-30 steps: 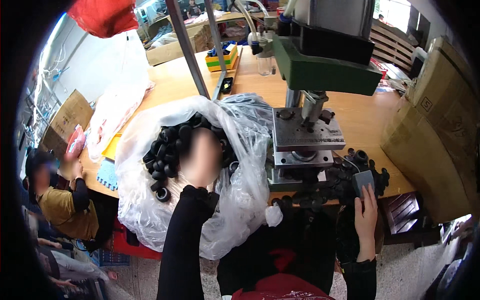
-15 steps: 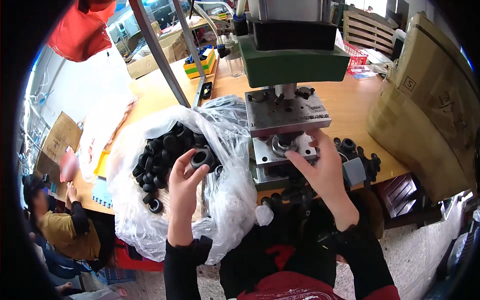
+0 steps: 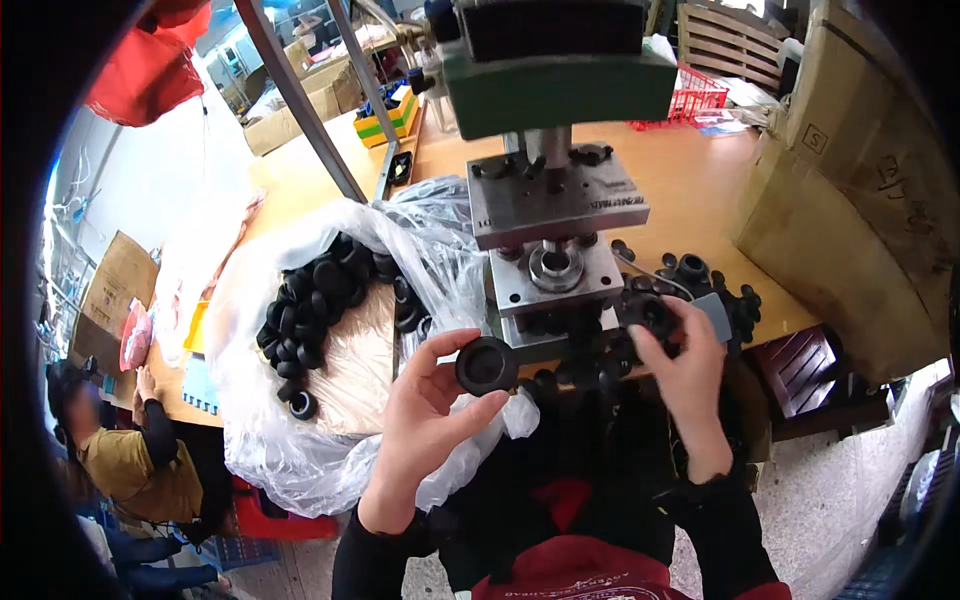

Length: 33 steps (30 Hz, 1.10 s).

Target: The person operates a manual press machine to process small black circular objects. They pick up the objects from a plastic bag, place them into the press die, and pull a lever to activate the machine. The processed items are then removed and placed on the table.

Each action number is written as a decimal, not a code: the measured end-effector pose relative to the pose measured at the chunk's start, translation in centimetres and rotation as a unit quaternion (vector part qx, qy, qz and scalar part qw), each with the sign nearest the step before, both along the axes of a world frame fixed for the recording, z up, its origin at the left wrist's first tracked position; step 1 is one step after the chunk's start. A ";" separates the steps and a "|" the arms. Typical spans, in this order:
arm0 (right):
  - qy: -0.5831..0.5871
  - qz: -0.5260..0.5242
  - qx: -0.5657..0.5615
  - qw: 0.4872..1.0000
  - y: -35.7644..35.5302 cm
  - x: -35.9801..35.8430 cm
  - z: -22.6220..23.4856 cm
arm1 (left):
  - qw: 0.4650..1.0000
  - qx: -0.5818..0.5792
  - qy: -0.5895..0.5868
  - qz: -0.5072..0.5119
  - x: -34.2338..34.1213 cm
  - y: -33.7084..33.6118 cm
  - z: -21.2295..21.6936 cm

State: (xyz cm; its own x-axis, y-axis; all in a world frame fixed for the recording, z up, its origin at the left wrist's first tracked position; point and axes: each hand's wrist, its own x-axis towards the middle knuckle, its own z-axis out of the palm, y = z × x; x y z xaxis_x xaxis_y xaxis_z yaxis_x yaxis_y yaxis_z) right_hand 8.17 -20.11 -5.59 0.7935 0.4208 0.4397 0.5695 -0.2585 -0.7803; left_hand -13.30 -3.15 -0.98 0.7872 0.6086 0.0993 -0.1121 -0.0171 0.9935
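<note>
My left hand (image 3: 425,415) pinches a round black rubber part (image 3: 487,366) between thumb and fingers, its dished face turned up. To the right of the press, my right hand (image 3: 690,375) has its thumb and fingers closed about another black rubber piece (image 3: 650,316), partly hidden and dark against the parts behind. Between the hands stands the press, its steel lower die (image 3: 556,268) bare, with a round metal seat on top. Above it hangs the steel upper plate (image 3: 558,195), apart from the seat.
Left of the press, a clear plastic bag (image 3: 270,450) lies spread around a heap of black rubber parts (image 3: 318,290). More black pieces (image 3: 740,300) lie right of the die. A large cardboard box (image 3: 850,220) stands at the right. Far left, another person (image 3: 140,460) sits at the table.
My right hand has drawn back from the die toward the right, and the black piece on the seat is gone from there. My left hand has moved right and nearer with its part.
</note>
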 end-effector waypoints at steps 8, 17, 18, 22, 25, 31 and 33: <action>0.127 -0.174 -0.235 0.948 -22.5 6.9 -15.8 | 0.998 -0.056 0.040 -0.008 0.4 -2.4 -1.0; 0.090 -0.026 -0.112 0.989 -17.1 4.8 -11.4 | 0.997 0.077 0.000 0.011 1.7 -3.9 -1.7; 0.155 0.005 -0.102 0.983 -14.9 3.4 -8.7 | 0.993 0.111 -0.012 0.023 2.0 -3.9 -1.9; 0.111 0.087 -0.023 0.990 -8.7 -0.1 -3.8 | 0.989 0.147 0.010 0.025 2.8 -3.9 -1.4; 0.055 0.177 0.054 0.981 -5.5 -2.4 -1.7 | 0.993 0.109 -0.012 0.042 3.2 -4.3 -1.4; 0.046 0.242 -0.004 0.969 -4.5 -2.9 -1.9 | 0.966 0.219 0.039 0.130 4.7 -1.5 -1.5; 0.074 0.197 -0.006 0.978 -4.7 -2.8 -1.7 | 0.943 0.292 0.078 0.137 7.1 -0.9 -0.3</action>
State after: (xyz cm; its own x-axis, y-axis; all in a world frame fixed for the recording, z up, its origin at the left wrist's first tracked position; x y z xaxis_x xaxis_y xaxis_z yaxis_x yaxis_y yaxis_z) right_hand 5.37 -24.77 -7.30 0.6228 0.7113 0.3257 0.5077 -0.0507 -0.8601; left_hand -6.19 -4.02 -1.33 0.6407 0.6692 0.3764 0.1237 -0.5738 0.8096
